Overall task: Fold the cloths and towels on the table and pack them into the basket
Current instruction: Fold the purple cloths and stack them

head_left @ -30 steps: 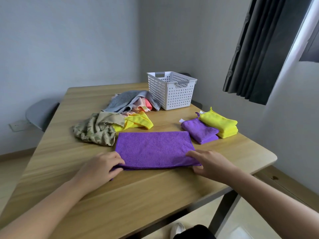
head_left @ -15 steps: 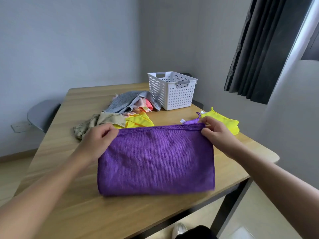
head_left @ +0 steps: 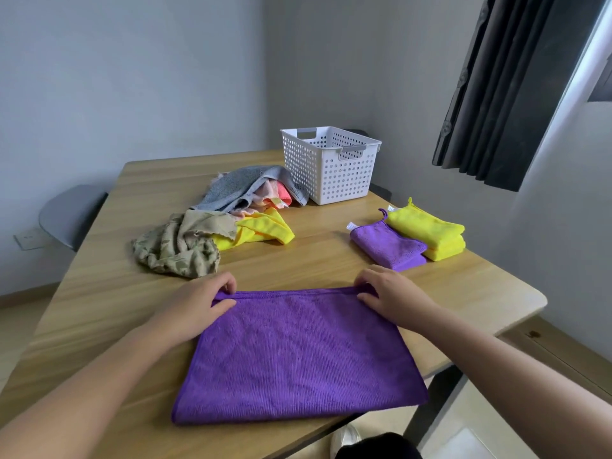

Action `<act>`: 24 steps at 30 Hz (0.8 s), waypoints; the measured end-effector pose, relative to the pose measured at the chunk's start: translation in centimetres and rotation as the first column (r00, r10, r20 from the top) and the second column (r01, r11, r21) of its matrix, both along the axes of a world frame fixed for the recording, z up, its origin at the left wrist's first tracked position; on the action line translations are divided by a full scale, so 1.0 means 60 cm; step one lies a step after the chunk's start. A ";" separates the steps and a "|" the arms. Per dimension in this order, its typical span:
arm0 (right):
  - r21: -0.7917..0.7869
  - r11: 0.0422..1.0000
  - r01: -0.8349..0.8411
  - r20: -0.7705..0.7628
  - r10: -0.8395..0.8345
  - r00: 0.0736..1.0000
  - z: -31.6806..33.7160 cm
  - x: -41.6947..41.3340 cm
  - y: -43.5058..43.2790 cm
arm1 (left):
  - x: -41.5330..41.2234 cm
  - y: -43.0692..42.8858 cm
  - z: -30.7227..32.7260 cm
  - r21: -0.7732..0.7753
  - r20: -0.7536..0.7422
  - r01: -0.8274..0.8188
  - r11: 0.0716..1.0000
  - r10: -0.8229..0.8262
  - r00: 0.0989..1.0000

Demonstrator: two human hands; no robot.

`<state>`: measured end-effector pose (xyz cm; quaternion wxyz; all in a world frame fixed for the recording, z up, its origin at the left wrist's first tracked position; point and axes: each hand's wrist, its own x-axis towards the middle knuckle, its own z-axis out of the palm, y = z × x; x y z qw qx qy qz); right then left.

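Note:
A large purple cloth (head_left: pixel 298 356) lies flat on the wooden table (head_left: pixel 331 263), reaching the near edge. My left hand (head_left: pixel 202 301) pinches its far left corner and my right hand (head_left: pixel 387 293) pinches its far right corner. A folded purple cloth (head_left: pixel 387 245) and a folded yellow cloth (head_left: pixel 427 231) lie side by side at the right. An unfolded heap sits behind the hands: a camouflage cloth (head_left: pixel 178 246), a yellow cloth (head_left: pixel 258 231), a grey towel (head_left: pixel 238 188) and pink cloths (head_left: pixel 276 197). The white perforated basket (head_left: pixel 331 167) stands at the back.
A grey chair (head_left: pixel 69 213) stands left of the table by the wall. A dark curtain (head_left: pixel 506 87) hangs at the right. The table's right corner (head_left: pixel 530 303) is rounded, with floor below it.
Both hands lifted the purple cloth off the table by one edge, then laid it down flat nearer to me. They now hold its far corners on the table.

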<state>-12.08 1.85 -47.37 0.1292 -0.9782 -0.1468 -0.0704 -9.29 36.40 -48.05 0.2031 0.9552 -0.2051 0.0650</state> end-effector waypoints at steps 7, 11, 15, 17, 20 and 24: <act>-0.012 0.996 -0.083 -0.081 0.082 0.993 0.018 0.027 -0.018 | 0.009 0.008 0.002 -0.011 -0.011 0.010 1.000 -0.010 1.000; 0.111 0.994 -0.017 -0.100 0.028 0.995 0.027 0.026 -0.015 | 0.009 0.007 0.010 -0.054 -0.028 -0.023 0.998 0.022 0.999; 0.297 0.948 0.110 -0.113 -0.080 0.990 0.039 0.023 -0.014 | 0.009 0.012 0.017 -0.102 -0.039 -0.038 0.994 0.034 0.999; 0.309 0.942 0.130 -0.123 -0.096 0.988 0.043 0.022 -0.018 | 0.007 0.012 0.023 -0.130 -0.046 -0.043 0.991 0.037 0.998; 0.292 0.949 0.115 -0.094 -0.091 0.991 0.052 0.015 -0.024 | 0.006 0.008 0.036 -0.157 -0.017 -0.023 0.987 0.021 1.000; 0.163 0.986 0.020 -0.014 -0.018 1.000 0.071 0.005 -0.035 | 0.004 0.006 0.066 -0.077 0.039 0.066 0.995 -0.063 0.997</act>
